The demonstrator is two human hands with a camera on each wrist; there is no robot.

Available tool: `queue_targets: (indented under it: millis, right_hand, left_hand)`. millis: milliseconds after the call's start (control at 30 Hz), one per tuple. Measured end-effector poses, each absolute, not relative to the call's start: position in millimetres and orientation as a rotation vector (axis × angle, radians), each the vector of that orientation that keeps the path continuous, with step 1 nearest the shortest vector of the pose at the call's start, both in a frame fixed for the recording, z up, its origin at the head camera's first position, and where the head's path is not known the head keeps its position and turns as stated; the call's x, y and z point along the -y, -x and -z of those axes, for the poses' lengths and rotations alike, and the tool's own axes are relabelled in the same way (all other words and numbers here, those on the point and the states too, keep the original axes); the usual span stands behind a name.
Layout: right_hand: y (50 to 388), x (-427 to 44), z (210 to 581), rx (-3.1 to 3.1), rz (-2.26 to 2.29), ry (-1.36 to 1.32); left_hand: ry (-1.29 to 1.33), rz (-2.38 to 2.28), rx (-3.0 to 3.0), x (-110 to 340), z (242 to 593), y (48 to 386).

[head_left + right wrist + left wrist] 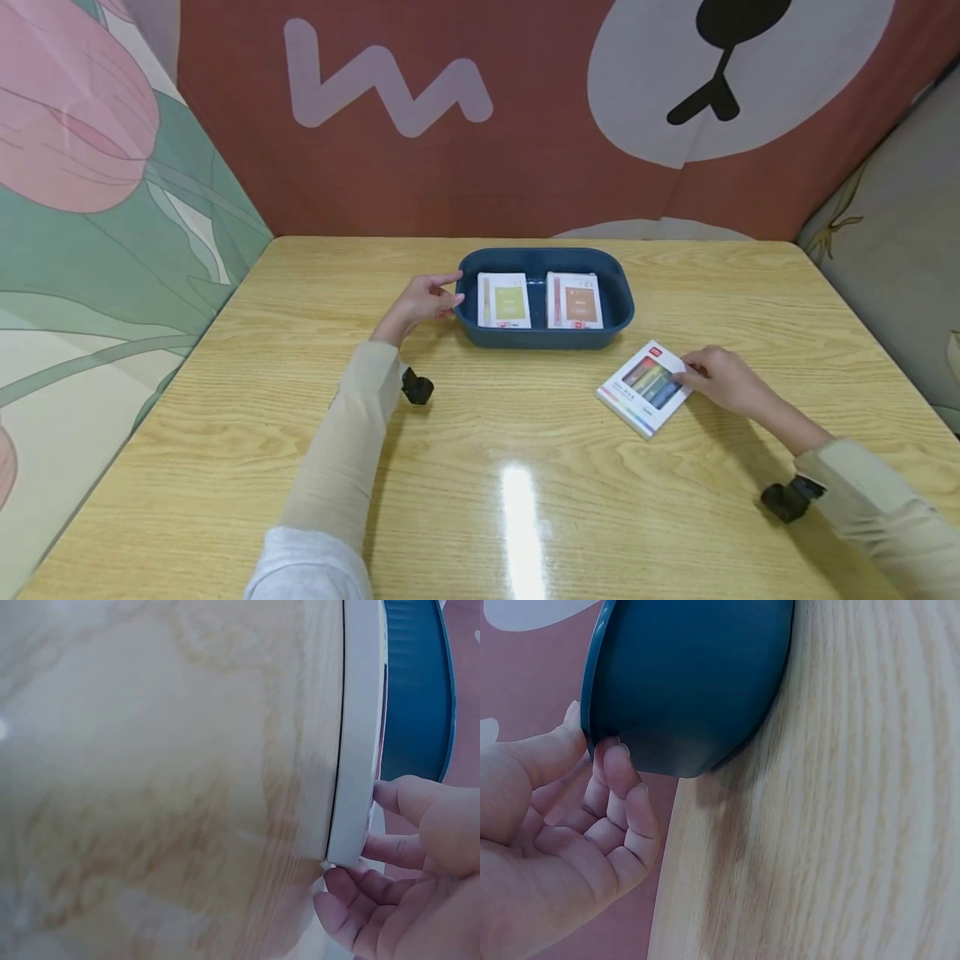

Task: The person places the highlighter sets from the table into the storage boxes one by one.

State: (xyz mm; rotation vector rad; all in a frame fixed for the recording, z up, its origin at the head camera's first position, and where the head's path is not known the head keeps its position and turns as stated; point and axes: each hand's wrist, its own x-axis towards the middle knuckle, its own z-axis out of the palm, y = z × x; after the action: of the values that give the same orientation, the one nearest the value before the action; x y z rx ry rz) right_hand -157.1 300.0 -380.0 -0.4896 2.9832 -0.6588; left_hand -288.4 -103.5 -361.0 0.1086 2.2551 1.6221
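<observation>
In the head view, a dark blue plastic basin (540, 338) stands near the back of the table. My left hand (423, 302) pinches its left rim; the left wrist view has the thumb on the rim and curled fingers against the outer wall of the basin (690, 682). To the right and in front of the basin, my right hand (722, 377) grips a white box of coloured sticks (628, 402) by its right edge. Seen from the right wrist, the thumb lies on top of the box (356, 742) and the other fingers are at its edge, low over the table.
Inside the basin lie two white boxes side by side, one with a yellow-green panel (510, 302), the other with an orange-brown panel (581, 304). The wood-grain table (465, 483) meets a red printed backdrop (450, 183) behind the basin.
</observation>
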Motion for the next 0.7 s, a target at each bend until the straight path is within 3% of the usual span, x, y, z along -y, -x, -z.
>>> queue_targets:
  millis: [400, 700]
  right_hand:
    - [160.9, -295.9, 375.6, -2.916, 0.680, 0.350]
    - [157.3, -295.7, 376.6, -2.614, 1.260, 0.156]
  left_hand:
    - [-0.117, -1.614, -2.260, 103.9, 359.1, 286.4]
    - [-0.104, -1.610, -2.265, 102.6, 359.6, 286.8]
